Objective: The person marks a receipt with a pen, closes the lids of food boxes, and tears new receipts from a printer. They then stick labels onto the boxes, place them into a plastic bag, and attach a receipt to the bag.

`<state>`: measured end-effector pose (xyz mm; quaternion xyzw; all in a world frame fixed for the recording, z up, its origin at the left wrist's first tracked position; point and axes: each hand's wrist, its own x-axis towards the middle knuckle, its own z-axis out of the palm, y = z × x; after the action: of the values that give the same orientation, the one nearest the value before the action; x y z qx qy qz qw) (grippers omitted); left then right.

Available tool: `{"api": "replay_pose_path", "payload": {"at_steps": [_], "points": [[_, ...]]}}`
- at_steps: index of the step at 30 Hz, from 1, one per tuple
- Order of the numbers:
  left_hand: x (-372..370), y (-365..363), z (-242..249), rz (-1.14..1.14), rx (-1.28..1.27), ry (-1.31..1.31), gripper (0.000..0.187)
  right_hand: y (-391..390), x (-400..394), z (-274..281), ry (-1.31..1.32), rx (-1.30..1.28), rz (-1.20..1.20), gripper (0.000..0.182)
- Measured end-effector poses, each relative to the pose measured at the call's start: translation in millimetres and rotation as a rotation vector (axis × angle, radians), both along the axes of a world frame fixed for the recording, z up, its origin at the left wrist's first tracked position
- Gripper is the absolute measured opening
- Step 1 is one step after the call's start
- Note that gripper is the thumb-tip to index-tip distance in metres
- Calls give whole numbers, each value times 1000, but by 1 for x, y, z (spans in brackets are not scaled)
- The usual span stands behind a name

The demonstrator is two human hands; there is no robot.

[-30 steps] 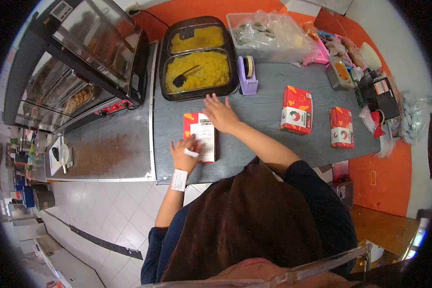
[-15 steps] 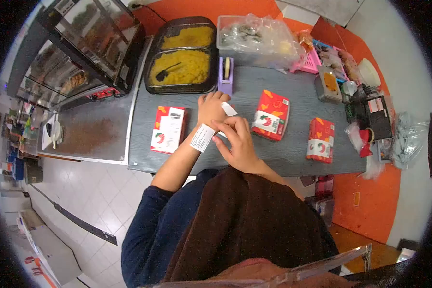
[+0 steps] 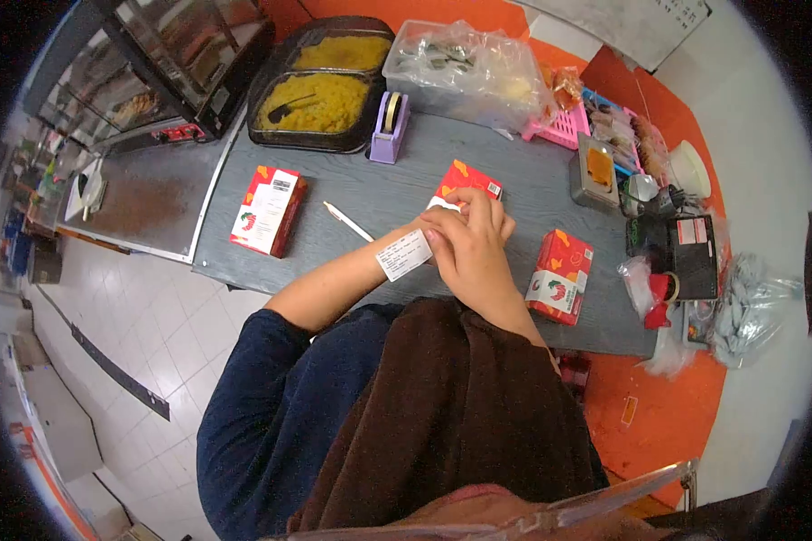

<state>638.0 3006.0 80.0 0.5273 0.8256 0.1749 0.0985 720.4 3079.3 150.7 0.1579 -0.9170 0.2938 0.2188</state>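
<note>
A printed white label [image 3: 405, 256] lies across my left wrist. My left hand [image 3: 429, 223] reaches over the table beside the middle red box [image 3: 465, 177], its fingers mostly hidden behind my right hand. My right hand [image 3: 475, 245] crosses over it, thumb and forefinger bent together at the label's upper right corner; whether they hold that corner or something small is unclear. A white pen [image 3: 348, 222] lies on the table left of my hands. One red box [image 3: 269, 213] with a white label stands further left, another [image 3: 561, 276] at the right.
A black tray [image 3: 314, 140] of yellow food, a purple tape dispenser [image 3: 389, 131] and a plastic tub [image 3: 460, 90] with bags line the back. A glass display case [image 3: 144, 81] is at the left. Metal container [image 3: 594, 176], pink basket [image 3: 564, 131] and black device [image 3: 695, 257] are at the right.
The view has shifted, so the table things appear further left. Both hands have moved right towards the middle box; my right hand now covers most of my left. The pen now shows on the table.
</note>
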Motion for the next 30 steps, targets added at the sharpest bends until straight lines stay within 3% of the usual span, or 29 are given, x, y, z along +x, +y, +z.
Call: {"api": "replay_pose_path", "payload": {"at_steps": [3,6,8,12,14,17,20,21,23,26,28,30], "points": [[3,9,-7,-126,-19,-115,37,20,1,9,-21,18,2,20],[2,7,-10,-227,-25,-218,38,55,-7,4,23,-168,40,18],[13,0,29,-119,-127,-300,38,75,-9,-5,-201,-525,100,19],[20,0,31,-115,-115,-304,39,90,-10,-7,-339,-624,270,22],[21,1,34,-172,-102,-330,41,95,-10,-3,-376,-461,483,26],[24,2,40,-209,-88,-372,38,92,-10,3,-382,-454,602,26],[25,4,29,-169,18,-373,33,83,-15,11,-307,-550,489,30],[21,8,3,-171,14,-374,33,77,-17,12,-305,-553,487,30],[9,20,-61,-90,439,33,29,61,-22,13,-156,-42,452,28],[3,16,-54,-26,391,-21,29,42,-19,11,-103,99,438,26],[0,10,-45,52,345,-76,28,41,-20,2,-95,31,444,19],[-2,4,-36,124,297,-134,29,43,-18,-3,-168,-560,603,14]]}}
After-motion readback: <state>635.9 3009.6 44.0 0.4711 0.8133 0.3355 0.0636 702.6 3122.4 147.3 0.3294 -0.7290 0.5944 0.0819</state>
